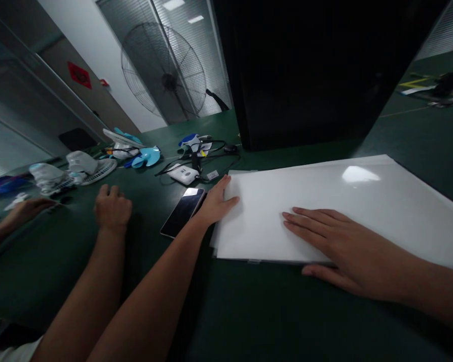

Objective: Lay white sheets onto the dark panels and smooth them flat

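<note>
A large glossy white panel (264, 216) lies flat on the table in front of me, with the edges of more thin layers showing beneath its left and front sides. My left hand (216, 202) rests against the panel's left edge, thumb and fingers spread apart. Flat on the panel's top lies my right hand (335, 244), fingers stretched out and the thumb over the front edge. Beside my left wrist is a dark-screened smartphone (183, 213).
Behind the panel stands a big black screen (305, 70). A white device (183, 173) with cables sits past the phone. Left of my arm are another person's closed hand (113, 208) and, farther off, one more hand (26, 211). White fan parts (83, 163) lie at far left.
</note>
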The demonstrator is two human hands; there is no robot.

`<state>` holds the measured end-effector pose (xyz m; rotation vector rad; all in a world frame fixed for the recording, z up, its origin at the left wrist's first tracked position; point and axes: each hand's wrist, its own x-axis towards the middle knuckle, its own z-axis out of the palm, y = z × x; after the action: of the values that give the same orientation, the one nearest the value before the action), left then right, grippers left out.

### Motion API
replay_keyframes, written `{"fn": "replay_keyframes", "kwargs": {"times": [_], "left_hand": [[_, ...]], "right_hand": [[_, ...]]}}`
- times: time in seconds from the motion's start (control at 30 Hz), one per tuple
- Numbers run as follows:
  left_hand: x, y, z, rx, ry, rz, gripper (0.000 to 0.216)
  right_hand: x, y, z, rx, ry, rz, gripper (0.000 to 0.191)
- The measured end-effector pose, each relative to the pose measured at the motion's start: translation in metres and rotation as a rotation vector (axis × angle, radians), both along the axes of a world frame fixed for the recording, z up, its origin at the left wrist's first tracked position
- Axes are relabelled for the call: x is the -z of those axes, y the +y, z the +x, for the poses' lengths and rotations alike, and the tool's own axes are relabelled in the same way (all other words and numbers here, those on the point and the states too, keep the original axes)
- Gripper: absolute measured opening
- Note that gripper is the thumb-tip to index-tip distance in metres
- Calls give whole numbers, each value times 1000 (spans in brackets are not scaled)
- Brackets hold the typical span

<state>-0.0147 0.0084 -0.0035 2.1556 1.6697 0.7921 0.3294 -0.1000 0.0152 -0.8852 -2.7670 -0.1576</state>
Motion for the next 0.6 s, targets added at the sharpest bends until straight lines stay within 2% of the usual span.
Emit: {"fn": "replay_keyframes", "kwargs": {"times": [0.1,0.2,0.37,0.6], "left_hand": [[3,1,2,75,24,-49,74],[4,0,1,75,53,-71,85],[1,-2,7,68,123,-77,78],[-13,-12,19,-32,267,-66,70]], "right_hand": [[-6,2,10,-48,-33,-66,81],[-7,4,17,-65,-33,-123,78],[-4,12,30,-46,-12,-239,80],[-3,16,30,-61,-8,-237,79]]}}
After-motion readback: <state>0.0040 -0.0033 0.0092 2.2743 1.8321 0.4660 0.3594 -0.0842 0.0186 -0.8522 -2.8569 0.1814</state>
